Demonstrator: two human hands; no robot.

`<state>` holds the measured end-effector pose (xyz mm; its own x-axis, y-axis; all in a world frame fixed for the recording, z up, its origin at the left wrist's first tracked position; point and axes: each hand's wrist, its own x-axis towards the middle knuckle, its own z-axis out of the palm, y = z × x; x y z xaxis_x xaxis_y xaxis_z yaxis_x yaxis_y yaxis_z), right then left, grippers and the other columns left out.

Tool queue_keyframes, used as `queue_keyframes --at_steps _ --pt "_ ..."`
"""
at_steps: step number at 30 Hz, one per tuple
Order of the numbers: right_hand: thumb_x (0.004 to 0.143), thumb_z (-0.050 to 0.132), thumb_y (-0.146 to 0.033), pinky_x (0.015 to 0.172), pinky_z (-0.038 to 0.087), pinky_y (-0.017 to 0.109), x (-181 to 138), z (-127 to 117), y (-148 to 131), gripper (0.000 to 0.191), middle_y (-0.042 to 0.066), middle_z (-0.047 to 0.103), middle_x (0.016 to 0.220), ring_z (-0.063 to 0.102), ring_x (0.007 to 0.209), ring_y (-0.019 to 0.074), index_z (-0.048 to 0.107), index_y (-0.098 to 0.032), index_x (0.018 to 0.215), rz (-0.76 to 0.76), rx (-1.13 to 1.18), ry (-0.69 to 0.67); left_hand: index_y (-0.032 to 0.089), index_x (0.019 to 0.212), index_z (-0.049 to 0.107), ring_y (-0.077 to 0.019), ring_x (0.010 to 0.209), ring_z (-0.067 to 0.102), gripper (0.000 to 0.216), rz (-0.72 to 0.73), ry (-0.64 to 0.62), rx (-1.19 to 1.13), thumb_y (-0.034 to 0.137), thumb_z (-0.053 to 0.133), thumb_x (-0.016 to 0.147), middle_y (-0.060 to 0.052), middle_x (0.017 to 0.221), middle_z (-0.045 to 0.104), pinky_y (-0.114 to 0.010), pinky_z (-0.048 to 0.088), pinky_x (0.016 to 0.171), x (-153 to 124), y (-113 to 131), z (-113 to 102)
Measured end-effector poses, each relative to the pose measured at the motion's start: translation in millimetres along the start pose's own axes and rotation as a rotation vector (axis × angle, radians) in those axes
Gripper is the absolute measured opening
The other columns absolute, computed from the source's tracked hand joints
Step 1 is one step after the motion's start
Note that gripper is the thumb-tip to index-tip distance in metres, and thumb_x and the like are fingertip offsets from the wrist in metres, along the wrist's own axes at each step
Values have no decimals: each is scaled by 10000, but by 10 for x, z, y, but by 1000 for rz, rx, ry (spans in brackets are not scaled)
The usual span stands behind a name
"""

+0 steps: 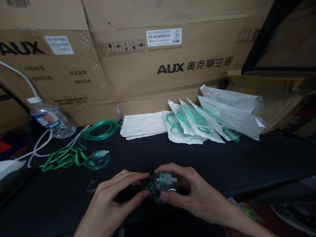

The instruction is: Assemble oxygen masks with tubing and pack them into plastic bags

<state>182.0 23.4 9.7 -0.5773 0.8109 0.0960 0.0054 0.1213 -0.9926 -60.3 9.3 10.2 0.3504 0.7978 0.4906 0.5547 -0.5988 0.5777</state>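
Between my hands, just above the front of the black table, is a clear green-tinted oxygen mask [158, 187] with a pale connector pointing right. My right hand [187, 187] grips its right side, fingers over the top and thumb on the near side. At its left edge, the thumb and fingers of my left hand [116, 194] pinch the mask. Left of them lies a second oxygen mask [96, 160] with a green elastic strap [61, 158]. Behind it sits a coil of green tubing [101, 131]. A small clear piece [91, 186] lies beside my left hand.
Several sealed packets [197, 121] with green items lean at the back right, beside flat white packets [144, 125]. A plastic bottle [51, 118] with a white tube tilts at the left, near white cables [37, 148]. Large cardboard boxes [148, 79] wall off the back of the black table [209, 164].
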Motion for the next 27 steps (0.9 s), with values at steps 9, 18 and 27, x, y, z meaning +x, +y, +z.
queue_keyframes --at_steps 9,18,27 --pt "900 709 -283 965 522 345 -15 -5 -28 363 41 668 1215 646 1099 190 632 -251 1253 -26 -15 -4 298 1129 747 -173 862 754 283 -15 16 36 264 767 849 -6 982 786 -217 616 757 -27 -24 -23" --pt "861 698 -158 990 496 346 -8 -28 -25 373 13 651 1153 627 1090 176 620 -247 1215 -30 -3 -20 315 1123 748 -169 862 761 279 -14 2 -25 264 771 850 8 989 793 -208 617 758 -34 0 -26" --pt "835 735 -152 956 489 305 -29 -49 -92 386 5 657 1143 634 1088 165 618 -241 1192 35 131 -73 302 1135 731 -169 851 766 309 78 36 40 229 775 839 8 988 798 -210 619 764 -22 37 -18"
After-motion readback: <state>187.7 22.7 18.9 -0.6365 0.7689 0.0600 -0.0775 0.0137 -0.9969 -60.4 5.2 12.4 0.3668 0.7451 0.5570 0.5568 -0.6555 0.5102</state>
